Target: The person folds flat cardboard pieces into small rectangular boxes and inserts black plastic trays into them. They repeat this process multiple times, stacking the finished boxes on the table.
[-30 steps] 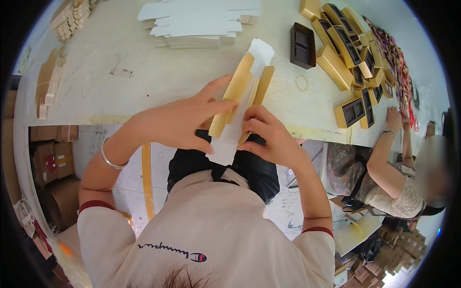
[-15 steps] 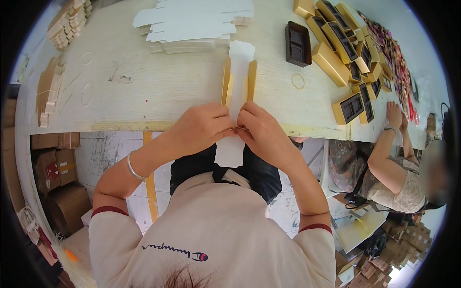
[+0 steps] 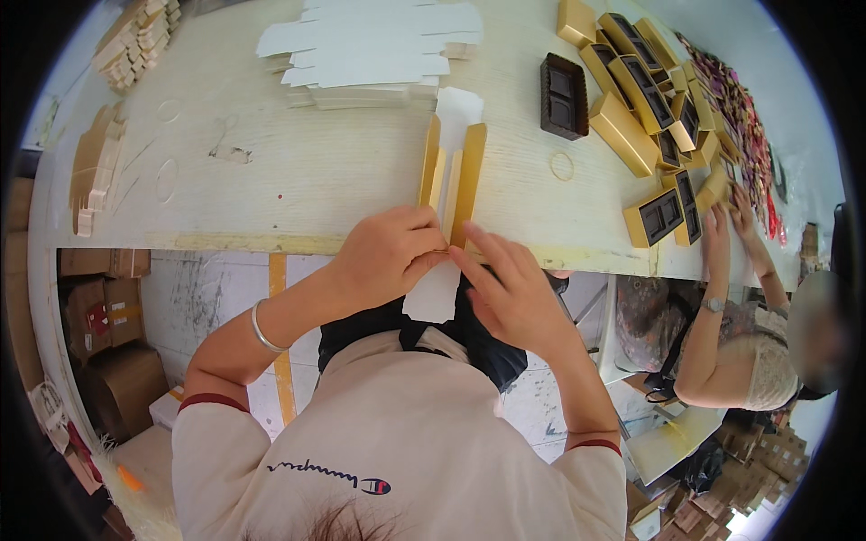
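In front of me, at the table's near edge, lies a partly folded carton point(image 3: 468, 171), gold outside and white inside. Its two long sides stand up; one white end flap extends away from me, the other hangs over the edge toward my lap. My left hand point(image 3: 392, 254) is closed in a pinch on the carton's near end, at the left wall. My right hand point(image 3: 516, 293) touches the same end from the right, its fingers stretched and apart; its thumb is partly hidden. A stack of flat white carton blanks point(image 3: 370, 45) lies just beyond.
A dark plastic tray point(image 3: 564, 96) and a rubber band point(image 3: 562, 166) lie to the right, beside a pile of gold boxes with dark trays point(image 3: 640, 90). Folded cartons point(image 3: 95, 171) sit at the left. At the far right a co-worker's hands point(image 3: 717, 239) are at the table.
My right hand has loosened from its pinch and stretched its fingers along the carton's near end. My left hand stays pinched. The co-worker's hands have shifted to a gold box.
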Demonstrator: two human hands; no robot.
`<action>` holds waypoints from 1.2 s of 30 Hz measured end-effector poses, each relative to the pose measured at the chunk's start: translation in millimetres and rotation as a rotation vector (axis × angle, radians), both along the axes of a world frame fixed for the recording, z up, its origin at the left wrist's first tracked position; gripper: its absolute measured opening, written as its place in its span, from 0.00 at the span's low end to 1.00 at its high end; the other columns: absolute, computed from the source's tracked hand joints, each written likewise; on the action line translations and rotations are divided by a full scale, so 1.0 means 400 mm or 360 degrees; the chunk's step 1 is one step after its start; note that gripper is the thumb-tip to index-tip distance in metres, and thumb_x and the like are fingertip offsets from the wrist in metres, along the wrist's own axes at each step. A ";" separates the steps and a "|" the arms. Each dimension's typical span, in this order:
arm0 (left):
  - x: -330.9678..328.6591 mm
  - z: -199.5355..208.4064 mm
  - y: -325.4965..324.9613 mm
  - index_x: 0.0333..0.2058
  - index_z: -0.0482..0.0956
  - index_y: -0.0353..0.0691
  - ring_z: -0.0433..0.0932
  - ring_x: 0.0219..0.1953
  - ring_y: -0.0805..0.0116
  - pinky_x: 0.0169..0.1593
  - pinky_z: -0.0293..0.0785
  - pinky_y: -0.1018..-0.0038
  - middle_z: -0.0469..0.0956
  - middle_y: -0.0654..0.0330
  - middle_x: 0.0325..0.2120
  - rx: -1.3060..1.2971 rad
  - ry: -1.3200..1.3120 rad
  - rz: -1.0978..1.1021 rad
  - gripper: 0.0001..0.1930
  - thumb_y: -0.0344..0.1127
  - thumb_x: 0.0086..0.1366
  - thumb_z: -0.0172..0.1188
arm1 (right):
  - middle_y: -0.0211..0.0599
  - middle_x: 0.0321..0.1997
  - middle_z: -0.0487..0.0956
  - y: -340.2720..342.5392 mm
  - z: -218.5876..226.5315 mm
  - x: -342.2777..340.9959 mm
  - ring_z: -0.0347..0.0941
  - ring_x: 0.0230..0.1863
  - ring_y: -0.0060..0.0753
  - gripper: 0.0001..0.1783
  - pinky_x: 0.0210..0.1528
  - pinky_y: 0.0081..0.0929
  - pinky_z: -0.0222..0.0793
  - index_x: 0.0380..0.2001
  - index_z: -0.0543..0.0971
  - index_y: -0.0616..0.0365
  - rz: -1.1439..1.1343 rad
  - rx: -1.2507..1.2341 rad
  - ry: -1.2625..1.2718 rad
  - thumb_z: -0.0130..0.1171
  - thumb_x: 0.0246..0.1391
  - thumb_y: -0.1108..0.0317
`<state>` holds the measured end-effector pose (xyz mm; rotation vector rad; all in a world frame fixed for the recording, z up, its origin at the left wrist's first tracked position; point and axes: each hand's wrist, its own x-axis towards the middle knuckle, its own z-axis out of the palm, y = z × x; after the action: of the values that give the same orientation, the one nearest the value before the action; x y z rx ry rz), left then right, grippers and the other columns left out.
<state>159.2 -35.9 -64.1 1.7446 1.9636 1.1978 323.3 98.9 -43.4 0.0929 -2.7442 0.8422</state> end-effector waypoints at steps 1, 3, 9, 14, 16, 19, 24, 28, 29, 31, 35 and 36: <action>-0.004 0.000 0.001 0.24 0.77 0.38 0.74 0.29 0.61 0.32 0.71 0.68 0.72 0.62 0.26 -0.0030 -0.0049 -0.0032 0.05 0.31 0.55 0.63 | 0.49 0.59 0.67 -0.007 -0.006 0.001 0.70 0.48 0.44 0.33 0.47 0.34 0.69 0.52 0.72 0.60 -0.0017 0.0187 0.0060 0.59 0.35 0.84; -0.012 0.005 0.004 0.25 0.77 0.37 0.74 0.30 0.61 0.33 0.72 0.69 0.73 0.62 0.28 -0.0088 -0.0143 -0.0105 0.05 0.32 0.56 0.62 | 0.47 0.55 0.70 -0.015 -0.033 -0.003 0.72 0.45 0.44 0.27 0.45 0.34 0.70 0.47 0.75 0.60 -0.0071 0.0059 0.0260 0.60 0.38 0.83; -0.077 0.035 -0.008 0.42 0.77 0.35 0.76 0.32 0.61 0.37 0.72 0.74 0.76 0.56 0.36 -0.0072 -0.0356 -0.0520 0.10 0.29 0.61 0.58 | 0.42 0.39 0.74 -0.033 -0.081 -0.056 0.71 0.30 0.35 0.09 0.30 0.25 0.69 0.35 0.75 0.64 -0.0369 -0.0722 0.0482 0.59 0.48 0.83; -0.033 0.044 -0.006 0.53 0.66 0.39 0.74 0.29 0.62 0.35 0.71 0.71 0.74 0.51 0.40 -0.0319 -0.0563 -0.0157 0.20 0.27 0.63 0.55 | 0.45 0.43 0.72 -0.073 -0.072 -0.067 0.69 0.26 0.30 0.13 0.27 0.23 0.68 0.38 0.75 0.65 -0.0696 -0.1055 0.0491 0.59 0.47 0.84; -0.031 0.046 0.000 0.54 0.62 0.41 0.75 0.30 0.57 0.35 0.71 0.67 0.72 0.51 0.43 -0.0268 -0.0536 -0.0147 0.21 0.27 0.63 0.54 | 0.45 0.46 0.72 -0.063 -0.066 -0.069 0.68 0.26 0.29 0.16 0.26 0.23 0.68 0.40 0.75 0.65 -0.0649 -0.0599 0.0488 0.60 0.45 0.85; -0.032 0.036 0.012 0.52 0.62 0.43 0.75 0.32 0.51 0.35 0.72 0.64 0.69 0.53 0.47 -0.0094 -0.0463 -0.0127 0.19 0.27 0.62 0.54 | 0.43 0.47 0.72 -0.051 -0.073 -0.065 0.69 0.29 0.33 0.22 0.30 0.25 0.68 0.44 0.75 0.66 -0.0500 -0.0011 0.0422 0.64 0.41 0.80; -0.002 0.033 0.000 0.42 0.71 0.38 0.75 0.32 0.58 0.33 0.72 0.67 0.70 0.54 0.43 -0.0226 -0.0180 0.0076 0.12 0.25 0.59 0.59 | 0.38 0.40 0.72 -0.037 -0.051 -0.076 0.68 0.30 0.35 0.18 0.31 0.31 0.65 0.38 0.76 0.63 -0.0380 0.0438 0.0389 0.63 0.38 0.74; -0.002 0.007 -0.022 0.36 0.74 0.36 0.76 0.32 0.56 0.33 0.73 0.68 0.73 0.56 0.33 -0.0077 -0.0018 0.0001 0.08 0.28 0.58 0.61 | 0.35 0.34 0.72 -0.034 -0.048 -0.082 0.66 0.29 0.35 0.13 0.29 0.31 0.64 0.30 0.74 0.60 -0.0301 0.0401 0.0244 0.60 0.34 0.76; -0.007 0.001 -0.023 0.36 0.74 0.36 0.76 0.31 0.57 0.33 0.73 0.68 0.74 0.57 0.31 -0.0128 0.0030 0.0007 0.08 0.29 0.57 0.61 | 0.34 0.33 0.71 -0.034 -0.049 -0.082 0.66 0.29 0.36 0.12 0.30 0.31 0.64 0.29 0.74 0.60 -0.0295 0.0371 0.0190 0.60 0.34 0.76; -0.012 0.005 -0.019 0.35 0.75 0.36 0.76 0.30 0.57 0.32 0.72 0.68 0.74 0.58 0.29 -0.0234 0.0095 -0.0018 0.08 0.30 0.57 0.61 | 0.34 0.31 0.70 -0.028 -0.052 -0.081 0.67 0.30 0.37 0.11 0.31 0.31 0.64 0.27 0.73 0.59 -0.0283 0.0310 0.0083 0.61 0.36 0.76; -0.037 0.048 -0.009 0.32 0.76 0.37 0.76 0.32 0.57 0.33 0.72 0.67 0.74 0.59 0.29 -0.0484 0.0177 -0.0204 0.06 0.30 0.57 0.61 | 0.34 0.28 0.68 0.002 -0.008 -0.081 0.68 0.30 0.37 0.11 0.29 0.32 0.65 0.28 0.74 0.58 -0.0163 -0.0096 0.0029 0.65 0.38 0.72; -0.051 0.056 -0.008 0.31 0.76 0.38 0.76 0.33 0.58 0.34 0.72 0.67 0.74 0.59 0.29 -0.0554 0.0198 -0.0272 0.05 0.30 0.56 0.61 | 0.34 0.28 0.68 0.008 -0.002 -0.082 0.69 0.30 0.37 0.12 0.29 0.32 0.65 0.28 0.74 0.59 -0.0154 0.0022 0.0116 0.65 0.39 0.71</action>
<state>138.8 -39.3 -41.7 1.7902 1.9036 0.6595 290.6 102.2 -44.2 -0.0066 -2.6634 0.7787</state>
